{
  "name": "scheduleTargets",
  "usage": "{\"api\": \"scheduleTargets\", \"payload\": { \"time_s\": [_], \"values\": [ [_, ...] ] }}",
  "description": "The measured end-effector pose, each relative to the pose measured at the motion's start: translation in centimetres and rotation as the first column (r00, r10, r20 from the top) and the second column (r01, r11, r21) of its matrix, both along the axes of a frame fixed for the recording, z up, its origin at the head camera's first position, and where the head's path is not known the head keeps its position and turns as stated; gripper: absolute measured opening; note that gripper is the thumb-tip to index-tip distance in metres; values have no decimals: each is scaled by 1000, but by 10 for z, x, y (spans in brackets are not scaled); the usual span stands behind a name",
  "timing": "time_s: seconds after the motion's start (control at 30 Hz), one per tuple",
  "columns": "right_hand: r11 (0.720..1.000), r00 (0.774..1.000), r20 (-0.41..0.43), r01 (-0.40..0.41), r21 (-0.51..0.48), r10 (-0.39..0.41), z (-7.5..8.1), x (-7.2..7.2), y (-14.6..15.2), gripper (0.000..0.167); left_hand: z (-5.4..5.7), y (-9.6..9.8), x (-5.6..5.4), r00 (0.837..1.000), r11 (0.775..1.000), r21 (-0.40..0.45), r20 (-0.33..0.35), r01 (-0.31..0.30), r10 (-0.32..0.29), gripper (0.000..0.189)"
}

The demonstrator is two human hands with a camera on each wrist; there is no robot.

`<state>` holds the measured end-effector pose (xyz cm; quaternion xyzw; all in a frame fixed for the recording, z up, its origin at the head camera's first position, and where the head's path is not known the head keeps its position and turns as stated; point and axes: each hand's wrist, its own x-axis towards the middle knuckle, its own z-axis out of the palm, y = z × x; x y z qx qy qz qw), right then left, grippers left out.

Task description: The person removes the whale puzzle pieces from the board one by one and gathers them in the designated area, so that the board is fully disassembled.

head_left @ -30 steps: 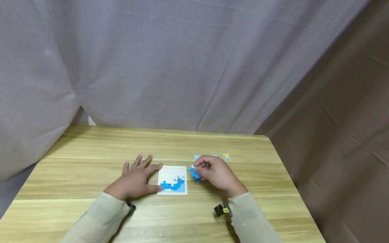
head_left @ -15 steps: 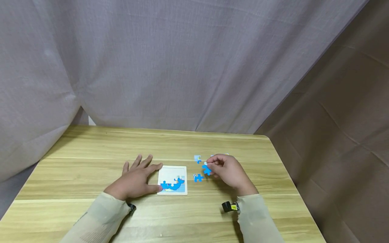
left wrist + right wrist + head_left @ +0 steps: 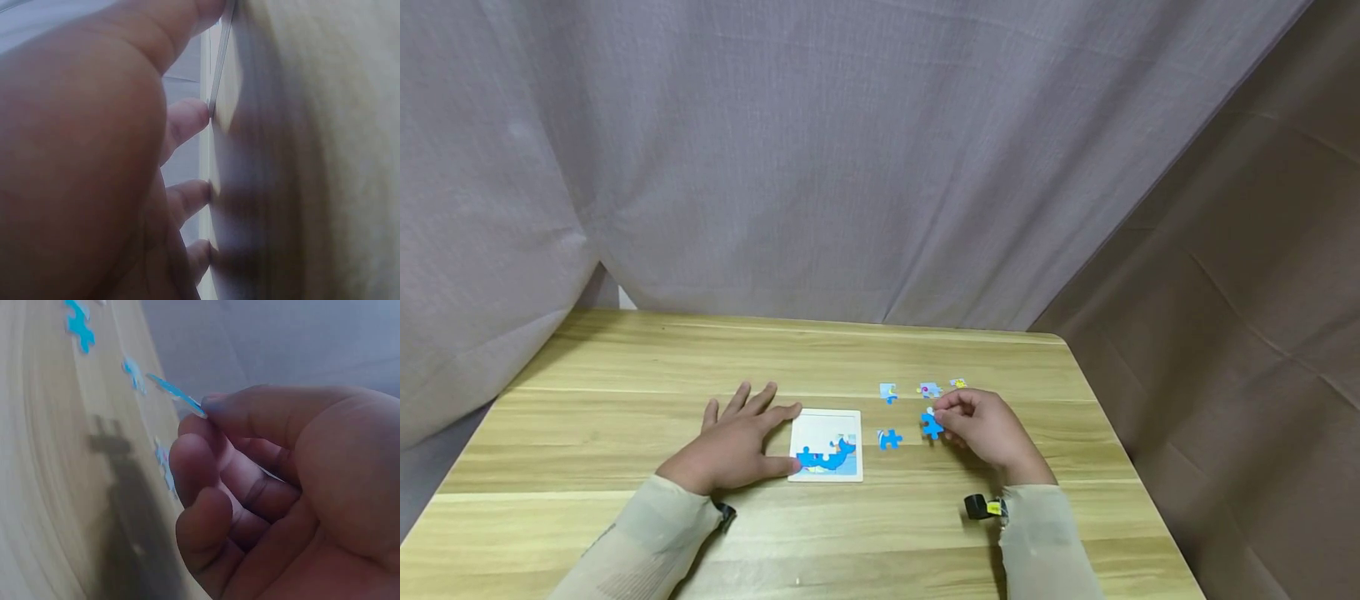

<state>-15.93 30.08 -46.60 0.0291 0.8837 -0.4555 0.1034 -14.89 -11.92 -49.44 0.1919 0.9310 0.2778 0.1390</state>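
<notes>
A square white puzzle tray (image 3: 808,425) lies on the table, its lower part filled with pieces that show a blue sea animal. My left hand (image 3: 733,450) is spread flat at the tray's left side, thumb and index fingertip on its edge. My right hand (image 3: 985,429) pinches a blue puzzle piece (image 3: 932,425) between thumb and index finger. In the right wrist view that piece (image 3: 178,395) is seen edge-on, raised off the table, its shadow falling on the wood. Between tray and right hand lies another blue piece (image 3: 890,438) with a striped corner.
Behind the right hand lie a light blue piece (image 3: 888,392), a piece with a pink mark (image 3: 929,389) and a piece with a yellow figure (image 3: 958,383). The wooden table (image 3: 662,358) ends at a grey curtain (image 3: 790,183) at the back.
My right hand has moved to the right with the blue piece in its pinch, away from the tray, uncovering the striped piece and the pieces behind. My left hand and the tray have stayed put.
</notes>
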Motion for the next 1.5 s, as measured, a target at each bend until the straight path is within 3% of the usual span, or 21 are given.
{"api": "scheduleTargets", "payload": {
  "time_s": [0.23,0.5,1.17,1.5],
  "values": [
    [999,998,51,38,5,-38,-7,1,11,12,0,0,0,1000,1000,-2,0,-2,2,90],
    [1000,998,68,-3,29,1,-14,1,17,8,0,0,0,1000,1000,-3,2,-3,3,90],
    [985,999,4,-48,166,48,-24,-2,14,6,-1,0,0,1000,1000,-5,-1,-3,3,89],
    [983,998,2,-66,172,67,-28,-4,18,5,1,0,0,1000,1000,15,-3,-5,5,90]
  ]
}}
